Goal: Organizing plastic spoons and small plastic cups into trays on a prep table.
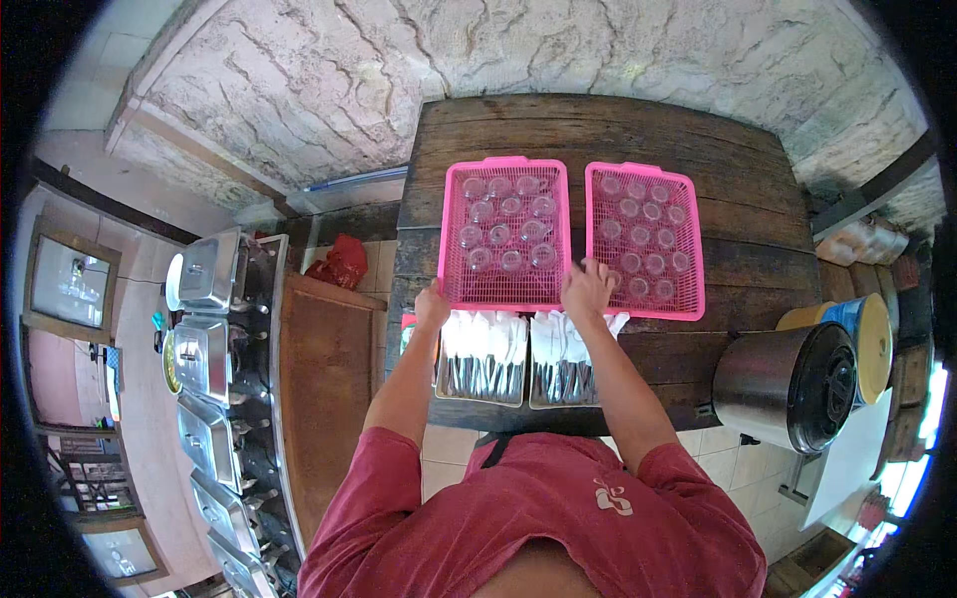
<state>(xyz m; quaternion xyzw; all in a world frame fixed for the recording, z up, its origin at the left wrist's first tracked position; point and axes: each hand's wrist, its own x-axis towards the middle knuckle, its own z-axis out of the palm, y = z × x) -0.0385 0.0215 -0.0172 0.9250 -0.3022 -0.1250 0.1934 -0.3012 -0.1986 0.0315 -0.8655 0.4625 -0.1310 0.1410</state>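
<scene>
Two pink plastic mesh baskets, a left one (493, 288) and a right one (684, 303), lie side by side on a dark wooden table (748, 261). Several clear drinking glasses (499, 235) stand in the left basket, and several more glasses (639, 236) in the right. My left hand (432, 305) grips the left basket's rim at its near left corner. At the narrow gap between the baskets is my right hand (587, 290), its fingers over the right basket's near left corner. Whether those fingers grip a rim cannot be told.
Two trays of metal cutlery, a left tray (478, 400) and a right tray (564, 405), sit at the table's near side with white napkins (486, 333). A lidded steel container (755, 385) stands at right. Covered chafing dishes (205, 355) line the counter at left.
</scene>
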